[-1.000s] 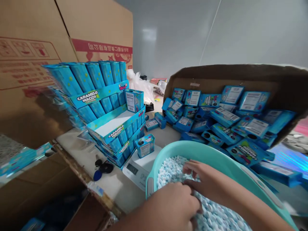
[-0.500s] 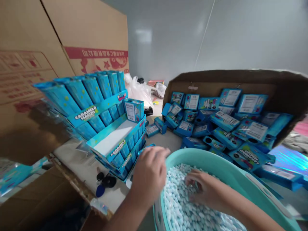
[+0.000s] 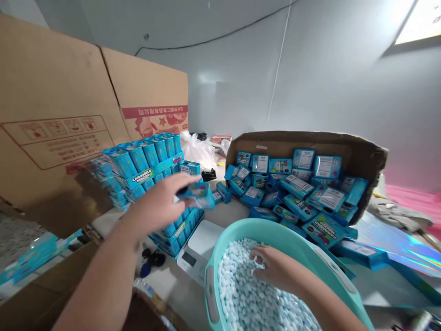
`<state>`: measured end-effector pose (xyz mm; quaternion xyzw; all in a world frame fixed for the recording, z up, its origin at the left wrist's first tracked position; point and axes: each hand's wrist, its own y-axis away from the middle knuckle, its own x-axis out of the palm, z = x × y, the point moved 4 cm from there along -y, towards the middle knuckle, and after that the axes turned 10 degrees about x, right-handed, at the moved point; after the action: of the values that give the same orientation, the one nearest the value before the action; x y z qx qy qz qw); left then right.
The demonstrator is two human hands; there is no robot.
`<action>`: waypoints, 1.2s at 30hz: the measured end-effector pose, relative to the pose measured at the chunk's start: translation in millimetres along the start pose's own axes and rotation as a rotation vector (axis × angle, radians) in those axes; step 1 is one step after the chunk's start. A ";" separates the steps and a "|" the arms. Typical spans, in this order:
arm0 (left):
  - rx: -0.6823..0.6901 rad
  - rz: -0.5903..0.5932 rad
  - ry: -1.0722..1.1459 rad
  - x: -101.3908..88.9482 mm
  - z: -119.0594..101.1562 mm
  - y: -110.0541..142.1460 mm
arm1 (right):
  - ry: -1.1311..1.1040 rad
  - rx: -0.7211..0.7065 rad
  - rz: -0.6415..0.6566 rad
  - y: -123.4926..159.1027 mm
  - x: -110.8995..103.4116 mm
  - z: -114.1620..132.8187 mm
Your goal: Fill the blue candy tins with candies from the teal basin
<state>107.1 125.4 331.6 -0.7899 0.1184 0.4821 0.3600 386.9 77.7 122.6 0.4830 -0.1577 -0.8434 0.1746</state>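
Observation:
My left hand point(image 3: 156, 204) is raised above the table and holds a small blue candy box point(image 3: 198, 192) between thumb and fingers, in front of the blue tiered display tray point(image 3: 151, 177). My right hand point(image 3: 272, 269) rests palm down in the teal tub point(image 3: 299, 234), its fingers curled into the pale blue and white candies point(image 3: 248, 294). What those fingers hold is hidden. A white digital scale point(image 3: 200, 243) sits bare on the table just left of the tub.
A heap of small blue boxes point(image 3: 296, 188) lies in an open brown carton point(image 3: 344, 147) behind the tub. Large cardboard boxes point(image 3: 69, 119) stand at the left. Dark keys point(image 3: 153, 259) lie by the scale. Plastic bags point(image 3: 198, 147) are at the back.
My left hand left the tub, took the small blue box off the scale and lifted it toward the display tray. The right hand stayed in the candies. The view tilted upward.

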 end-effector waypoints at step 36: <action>0.070 -0.160 -0.767 18.3 98.7 -56.2 | -0.007 -0.012 -0.342 21.7 -39.8 6.9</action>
<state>79.6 235.8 314.5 -0.5461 -0.0701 0.7085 0.4414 402.8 76.9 165.6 0.4986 -0.0689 -0.8635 0.0310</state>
